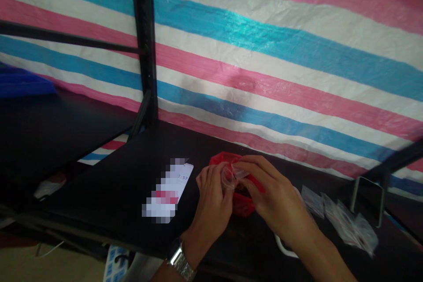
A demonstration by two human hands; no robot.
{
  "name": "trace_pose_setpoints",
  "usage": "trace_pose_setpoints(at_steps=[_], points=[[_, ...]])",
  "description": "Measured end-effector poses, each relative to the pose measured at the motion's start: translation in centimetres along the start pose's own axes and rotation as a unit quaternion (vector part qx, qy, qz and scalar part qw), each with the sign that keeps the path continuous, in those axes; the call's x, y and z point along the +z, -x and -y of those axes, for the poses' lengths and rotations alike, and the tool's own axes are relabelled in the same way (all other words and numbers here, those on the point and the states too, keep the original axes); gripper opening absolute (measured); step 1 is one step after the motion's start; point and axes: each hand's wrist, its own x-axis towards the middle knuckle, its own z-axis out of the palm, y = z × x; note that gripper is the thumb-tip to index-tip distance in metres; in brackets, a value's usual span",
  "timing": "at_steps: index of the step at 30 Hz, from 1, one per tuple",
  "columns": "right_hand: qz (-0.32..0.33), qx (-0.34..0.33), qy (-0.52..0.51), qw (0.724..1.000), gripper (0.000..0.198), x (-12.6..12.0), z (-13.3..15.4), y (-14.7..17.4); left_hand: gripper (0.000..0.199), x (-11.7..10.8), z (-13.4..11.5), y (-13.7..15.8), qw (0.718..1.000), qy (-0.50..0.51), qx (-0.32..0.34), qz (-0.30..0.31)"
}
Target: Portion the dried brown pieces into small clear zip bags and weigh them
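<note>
Both hands meet above a red plastic basket point(243, 207) on the black shelf. A small clear plastic piece with a round outline point(228, 175) is between them; its exact kind is unclear. My left hand point(213, 187), wearing a metal-band watch point(181, 261) on the wrist, has its fingers curled round the piece's left side. My right hand point(269, 187) pinches its right side with thumb and fingers. Small dark contents show inside the basket, partly hidden by the hands.
A lit phone screen point(180, 185), partly pixelated, lies left of the basket. Several clear plastic bags point(346, 222) and a grey-framed, dark-faced device point(368, 202) are at the right. Part of a white-rimmed object point(286, 246) shows under my right forearm. A black post point(147, 53) rises behind.
</note>
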Motion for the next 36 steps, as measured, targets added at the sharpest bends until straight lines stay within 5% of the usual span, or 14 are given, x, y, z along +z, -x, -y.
trace_pose_setpoints(at_steps=[3,7,9,18,26,36], points=[[0.013,0.082,0.027,0.996,0.034,0.1,-1.2,-0.6,0.028,-0.2,0.1,-0.3,0.995,0.025,-0.064,-0.070],[0.199,0.159,0.136,0.957,0.038,1.8,-2.8,-1.6,0.029,-0.1,0.1,-0.6,0.986,0.039,-0.130,-0.096],[0.234,0.160,0.162,0.945,0.041,3.0,-3.4,-2.2,0.029,-0.1,-0.1,-0.7,0.982,0.063,-0.160,-0.074],[0.208,0.188,0.107,0.954,0.051,5.3,-5.2,-3.3,0.029,-0.4,0.5,-1.6,0.955,0.133,-0.263,-0.021],[0.224,0.179,-0.066,0.956,0.044,5.4,-5.7,-2.4,0.022,-0.6,1.5,-2.4,0.927,0.168,-0.326,-0.075],[0.219,0.168,-0.150,0.949,0.036,5.3,-5.2,-0.9,0.021,-0.2,1.5,-2.0,0.917,0.197,-0.334,-0.093]])
